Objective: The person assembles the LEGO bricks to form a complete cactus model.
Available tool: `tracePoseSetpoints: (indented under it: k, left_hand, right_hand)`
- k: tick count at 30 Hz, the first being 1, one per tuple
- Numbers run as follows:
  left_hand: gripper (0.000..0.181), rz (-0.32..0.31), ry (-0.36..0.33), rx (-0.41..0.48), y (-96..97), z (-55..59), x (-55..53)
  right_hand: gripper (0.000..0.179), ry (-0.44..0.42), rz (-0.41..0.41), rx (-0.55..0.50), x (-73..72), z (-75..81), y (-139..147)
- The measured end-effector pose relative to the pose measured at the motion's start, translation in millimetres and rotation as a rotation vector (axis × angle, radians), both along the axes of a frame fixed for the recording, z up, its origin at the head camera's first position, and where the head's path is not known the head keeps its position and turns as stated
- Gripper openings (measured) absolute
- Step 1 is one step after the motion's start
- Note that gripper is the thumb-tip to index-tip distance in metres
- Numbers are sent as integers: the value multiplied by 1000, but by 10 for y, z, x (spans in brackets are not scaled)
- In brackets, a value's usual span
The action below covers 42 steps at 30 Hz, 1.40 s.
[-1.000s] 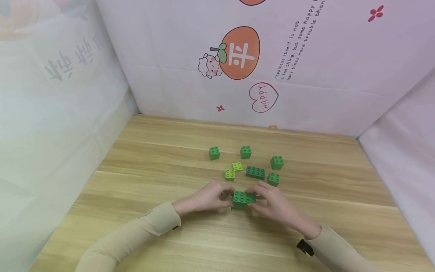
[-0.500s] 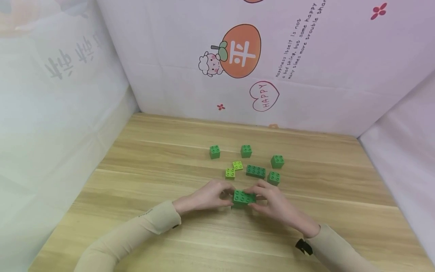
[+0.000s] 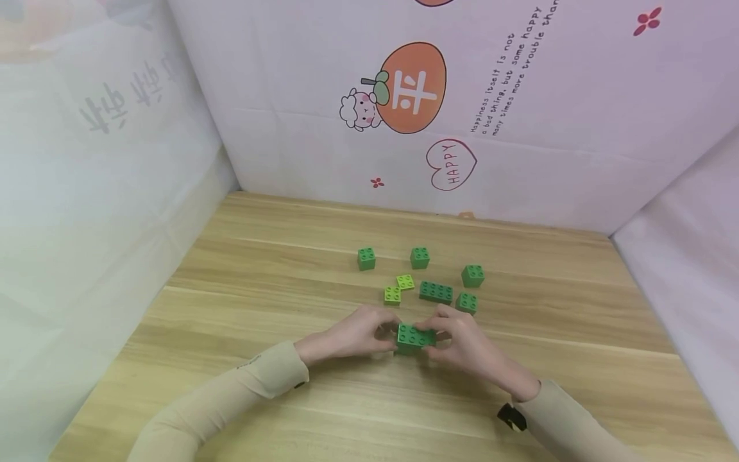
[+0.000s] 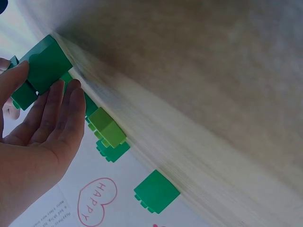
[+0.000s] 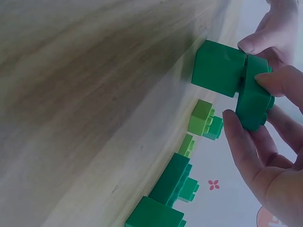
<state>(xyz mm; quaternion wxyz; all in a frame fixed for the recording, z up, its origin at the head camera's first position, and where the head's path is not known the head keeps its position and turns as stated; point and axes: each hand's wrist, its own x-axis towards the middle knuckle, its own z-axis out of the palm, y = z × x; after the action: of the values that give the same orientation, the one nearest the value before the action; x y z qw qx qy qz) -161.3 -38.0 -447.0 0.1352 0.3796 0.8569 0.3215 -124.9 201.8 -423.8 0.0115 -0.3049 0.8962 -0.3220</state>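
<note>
In the head view my left hand [image 3: 360, 330] and right hand [image 3: 464, 343] meet at a small stack of green toy building bricks. The lower one is a plain, tall green block [image 5: 220, 66] standing on the table, gripped by my left hand between thumb and fingers. Lying across its top is a longer green studded brick [image 5: 253, 97], which my right hand pinches between thumb and fingertips. This upper brick sticks out past the block toward my right hand. In the right wrist view it sits slightly tilted, with a thin dark gap between the two.
Beyond the hands lie a dark green long brick [image 3: 435, 292] and two lime bricks, one thicker [image 3: 392, 295] and one flat [image 3: 405, 282]. Several green square bricks [image 3: 473, 276] are spread around them. A printed white sheet [image 3: 288, 128] walls the wooden table [image 3: 277, 256].
Both hands keep their hold on the stack. The right wrist has shifted slightly inward; the whole view has moved a little. The loose bricks stay where they were.
</note>
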Motion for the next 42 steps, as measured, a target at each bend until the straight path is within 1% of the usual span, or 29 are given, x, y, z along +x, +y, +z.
tracePoseSetpoints:
  k: [6, 12, 20, 31, 39, 42]
  left_hand:
    - [29, -3, -6, 1, 3, 6, -4]
    - [29, -4, -24, 4, 0, 17, 3]
    - [30, -2, -16, -5, 1, 2, -11]
    - [29, 0, -37, -20, 0, 25, -9]
    - [28, -8, -12, -34, 3, 25, -12]
    - [29, -7, -7, -37, 5, 25, -10]
  right_hand:
    - [34, -48, -7, -10, -15, 18, -17]
    - [34, -79, -38, -9, 9, 3, -14]
    - [35, -90, -42, -18, 3, -19, -16]
    - [37, -100, -27, 4, -11, 19, -27]
    - [40, -82, -28, 40, 0, 39, -38]
    - [41, -89, -31, 45, 7, 34, -31]
